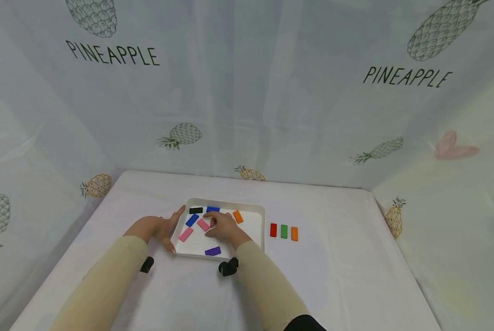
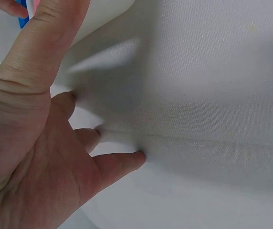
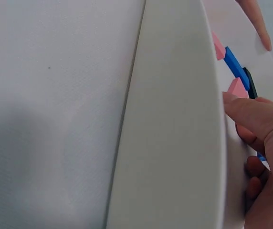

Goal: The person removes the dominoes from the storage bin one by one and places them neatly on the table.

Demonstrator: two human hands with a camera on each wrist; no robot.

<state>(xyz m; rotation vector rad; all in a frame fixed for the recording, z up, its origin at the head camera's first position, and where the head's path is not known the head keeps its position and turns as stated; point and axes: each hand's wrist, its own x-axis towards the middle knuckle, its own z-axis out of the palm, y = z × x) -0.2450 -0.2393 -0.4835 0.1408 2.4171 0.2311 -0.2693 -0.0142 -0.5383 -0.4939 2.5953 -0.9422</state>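
A shallow white tray (image 1: 253, 230) lies on the table with several small coloured blocks in it. My right hand (image 1: 224, 227) reaches over it, thumb and forefinger apart near a pink block (image 1: 203, 224); the other fingers are curled. In the right wrist view my thumb tip appears close to a pink block (image 3: 238, 88). My left hand (image 1: 162, 230) spreads along the tray's left side, touching it, and some fingertips (image 2: 139, 158) rest on the cloth. Near the hands lie another pink block (image 1: 186, 234) and two blue blocks, one tilted (image 1: 192, 220), one at the back (image 1: 212, 209).
The tray also holds a black block (image 1: 195, 210), an orange block (image 1: 238, 217) and a purple block (image 1: 212, 251). Right of it stand a red block (image 1: 273, 230), a green block (image 1: 284, 231) and another orange block (image 1: 294, 233) in a row. Pineapple-print curtains (image 1: 247, 92) surround the table.
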